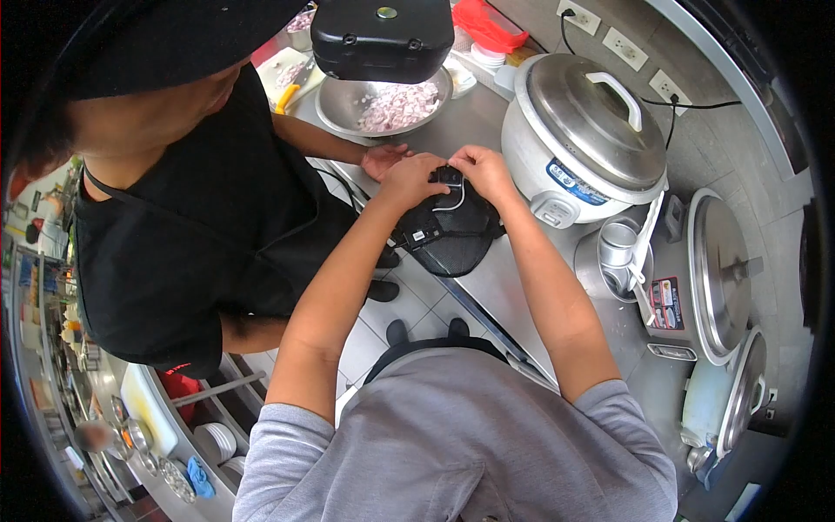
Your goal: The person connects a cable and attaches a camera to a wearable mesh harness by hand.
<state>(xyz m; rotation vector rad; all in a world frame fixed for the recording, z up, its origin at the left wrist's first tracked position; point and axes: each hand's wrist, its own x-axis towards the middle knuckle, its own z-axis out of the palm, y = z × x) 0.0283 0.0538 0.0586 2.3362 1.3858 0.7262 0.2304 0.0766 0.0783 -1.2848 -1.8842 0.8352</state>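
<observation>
On the steel counter's edge lies a dark, padded-looking black thing (457,248) with straps, a small box and a pale cable (454,202). My left hand (410,183) curls over a small black device (449,180) on top of it, thumb against its side. Just to the right, my right hand (484,171) has its fingers pinched together at the device's upper corner; what lies between the fingertips is too small to make out. A co-worker's hand (383,160) rests open beside my left hand.
A co-worker in a black apron (209,235) stands close on the left. Behind my hands is a steel bowl (330,109) of chopped pinkish-white pieces. A large rice cooker (539,143) stands right, with steel cups (618,241) and another big cooker (718,278) beyond.
</observation>
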